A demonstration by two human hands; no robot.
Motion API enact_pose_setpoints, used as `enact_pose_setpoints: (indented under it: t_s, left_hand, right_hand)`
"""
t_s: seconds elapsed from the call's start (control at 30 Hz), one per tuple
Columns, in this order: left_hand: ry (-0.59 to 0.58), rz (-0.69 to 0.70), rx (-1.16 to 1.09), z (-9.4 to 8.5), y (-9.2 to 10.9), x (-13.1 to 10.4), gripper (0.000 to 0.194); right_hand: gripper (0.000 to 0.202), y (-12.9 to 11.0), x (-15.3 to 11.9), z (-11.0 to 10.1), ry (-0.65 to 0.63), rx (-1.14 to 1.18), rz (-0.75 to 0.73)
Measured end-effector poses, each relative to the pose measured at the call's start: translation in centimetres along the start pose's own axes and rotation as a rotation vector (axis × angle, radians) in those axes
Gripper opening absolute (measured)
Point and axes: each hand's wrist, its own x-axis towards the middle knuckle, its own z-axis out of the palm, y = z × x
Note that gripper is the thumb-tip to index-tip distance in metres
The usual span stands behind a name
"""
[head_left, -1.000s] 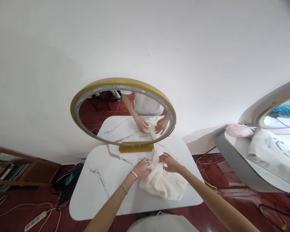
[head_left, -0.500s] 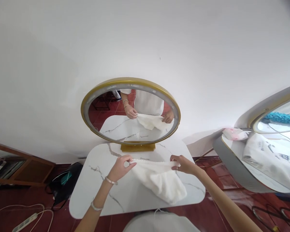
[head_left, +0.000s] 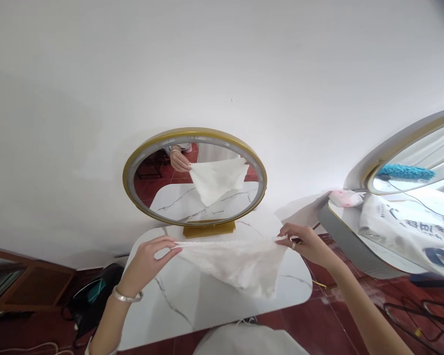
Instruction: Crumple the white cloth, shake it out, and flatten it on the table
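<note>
A white cloth (head_left: 237,266) hangs stretched between my two hands above a white marble-patterned table (head_left: 151,315). My left hand (head_left: 151,259) pinches its upper left corner between thumb and fingers. At the upper right corner, my right hand (head_left: 305,241), with a ring on one finger, pinches the cloth too. The top edge is pulled nearly straight, and the lower part droops in soft folds to a point. An oval gold-rimmed mirror (head_left: 194,130) behind the table reflects the cloth and my hands.
To the right, a second table (head_left: 355,236) holds a tissue pack (head_left: 346,198) and a white printed bag (head_left: 399,222), beside another mirror (head_left: 370,148). A black bag (head_left: 94,296) and a wooden cabinet (head_left: 33,283) are at the left. A pale stool (head_left: 247,340) stands in front.
My hands have moved apart and lifted the cloth, which is now stretched wider. The view has shifted slightly to the right.
</note>
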Motion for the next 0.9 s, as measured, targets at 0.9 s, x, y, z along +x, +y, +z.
enact_pose_setpoints:
  t_s: [0.9]
  left_hand:
    - [-0.086,-0.011,0.091,2.4,-0.8,-2.2,0.033]
  right_hand:
    - [0.025,5.8,-3.3,11.5,-0.116,0.21,0.294]
